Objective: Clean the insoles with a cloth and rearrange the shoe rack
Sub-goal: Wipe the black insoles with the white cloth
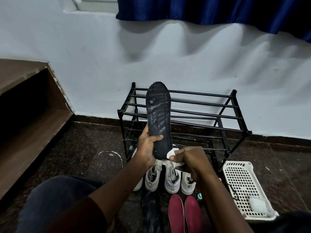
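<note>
The white basket (242, 187) sits on the floor just beside the shoe rack's (202, 113) right front leg. In its near corner lies a folded white piece (257, 205), and a thin dark cord (234, 190) hangs over its left rim. I cannot tell what either one is. The black rack stands against the pale wall (84, 64), and four white shoes (171, 179) stand in a row on the floor right in front of it. Nearer the person lie two red insoles (175, 214) side by side, with a darker, blurred shape just to their left.

The left hand (148, 148) grips the black insole (158, 115) round its lower half, thumb laid across the face, and holds it upright with the toe up in front of the rack's left end. The right hand (190, 158) has its fingers bunched together, pinching a white cloth (170, 154) against the insole's heel edge.

For room to move, there is bare dark floor between the rack and the wooden shelf unit (25, 106) on the left, with only a loose white cord (111, 153) lying there. On the right the basket crowds the rack's corner. Overhead the hem of the blue curtain (210, 10) hangs well above the rack's top bars.
</note>
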The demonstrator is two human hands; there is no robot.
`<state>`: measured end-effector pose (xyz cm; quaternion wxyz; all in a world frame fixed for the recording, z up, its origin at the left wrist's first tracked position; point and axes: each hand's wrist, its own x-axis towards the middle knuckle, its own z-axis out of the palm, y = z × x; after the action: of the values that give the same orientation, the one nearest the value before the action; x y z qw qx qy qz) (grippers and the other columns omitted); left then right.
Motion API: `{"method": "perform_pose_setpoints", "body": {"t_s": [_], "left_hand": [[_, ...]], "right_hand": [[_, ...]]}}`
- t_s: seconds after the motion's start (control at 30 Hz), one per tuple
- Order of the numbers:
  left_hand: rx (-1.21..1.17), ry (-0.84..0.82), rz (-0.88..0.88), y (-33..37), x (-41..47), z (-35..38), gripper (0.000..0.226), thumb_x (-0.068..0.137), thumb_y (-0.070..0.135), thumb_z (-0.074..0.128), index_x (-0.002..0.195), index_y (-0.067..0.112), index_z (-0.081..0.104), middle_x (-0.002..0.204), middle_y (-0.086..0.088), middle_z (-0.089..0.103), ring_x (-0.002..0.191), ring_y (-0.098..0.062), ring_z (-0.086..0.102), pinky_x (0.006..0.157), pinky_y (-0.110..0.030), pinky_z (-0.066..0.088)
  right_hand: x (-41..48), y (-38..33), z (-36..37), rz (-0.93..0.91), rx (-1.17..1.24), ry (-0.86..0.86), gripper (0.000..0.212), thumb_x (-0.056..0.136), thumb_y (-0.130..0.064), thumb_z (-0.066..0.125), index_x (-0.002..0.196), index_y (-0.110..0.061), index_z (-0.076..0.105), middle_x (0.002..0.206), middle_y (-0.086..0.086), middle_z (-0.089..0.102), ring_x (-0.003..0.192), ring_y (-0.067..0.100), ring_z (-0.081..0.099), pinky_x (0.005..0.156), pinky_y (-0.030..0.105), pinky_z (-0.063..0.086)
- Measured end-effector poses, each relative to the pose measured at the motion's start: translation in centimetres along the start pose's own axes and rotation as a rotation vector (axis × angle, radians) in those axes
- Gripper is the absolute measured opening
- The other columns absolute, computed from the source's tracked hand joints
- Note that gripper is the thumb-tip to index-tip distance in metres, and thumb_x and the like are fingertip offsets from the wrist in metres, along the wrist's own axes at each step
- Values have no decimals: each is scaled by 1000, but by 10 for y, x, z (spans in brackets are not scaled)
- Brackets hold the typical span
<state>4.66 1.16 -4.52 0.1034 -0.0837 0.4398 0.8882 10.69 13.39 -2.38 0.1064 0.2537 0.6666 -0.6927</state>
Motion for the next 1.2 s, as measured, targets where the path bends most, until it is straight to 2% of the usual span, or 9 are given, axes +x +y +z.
{"method": "perform_pose_setpoints", "body": {"t_s": [0.13,0.23,0.37,0.53,0.77,0.87,1.0,1.07,1.2], "left_hand": [[-43,14,-14,2,2,-1,58,78,-25,43,105,23,61,86,-5,70,72,-22,67,63,-34,58],[-24,-27,-30,-1,0,1,57,77,-25,43,109,19,60,91,-8,70,76,-24,67,64,-34,58],[2,-46,-12,-4,1,2,57,77,-25,42,109,19,60,91,-8,71,79,-24,68,74,-37,55],[-23,-37,-12,-5,3,-2,57,78,-25,42,110,19,60,85,-5,73,71,-20,70,60,-29,57],[-69,-37,-67,-5,3,-4,50,79,-21,41,107,15,62,88,-10,69,71,-25,66,59,-33,58],[-186,-96,-248,-4,1,-8,32,82,5,47,112,5,59,92,-16,68,74,-28,67,66,-35,58],[-285,-224,-407,-8,4,-15,69,90,57,39,131,3,51,128,-21,55,107,-37,59,96,-48,45],[-341,-231,-453,-10,5,-16,84,88,70,29,133,2,50,134,-23,51,109,-37,60,95,-50,45],[-397,-205,-476,-9,9,-19,86,88,72,23,124,2,57,113,-20,60,91,-31,65,75,-38,55]], "right_hand": [[7,-11,-13,-78,19,83,10,70,17,63,70,7,66,50,9,63,41,15,59,42,22,48],[18,-20,-7,-242,63,236,14,68,9,71,64,-4,70,66,16,69,59,25,63,61,37,54],[23,-26,10,-332,-87,210,22,65,8,75,63,-12,68,63,6,66,53,16,59,49,24,46],[23,-10,11,-214,-63,169,27,66,13,69,56,-12,63,63,9,64,60,22,59,57,32,50],[9,-4,4,-48,59,12,29,70,20,60,59,-7,56,49,3,62,54,18,57,54,24,43],[5,-2,0,-22,103,-10,28,68,20,58,61,-7,56,53,7,64,58,21,59,59,28,44],[3,1,-3,13,86,-83,28,71,20,59,63,-7,55,65,8,66,61,20,62,55,26,46],[1,1,-6,37,31,-109,30,72,20,59,62,-8,54,64,8,65,62,21,62,58,27,45],[-4,-5,-20,80,-182,-149,29,73,20,58,62,-7,57,58,11,62,54,19,60,52,23,45]]}}
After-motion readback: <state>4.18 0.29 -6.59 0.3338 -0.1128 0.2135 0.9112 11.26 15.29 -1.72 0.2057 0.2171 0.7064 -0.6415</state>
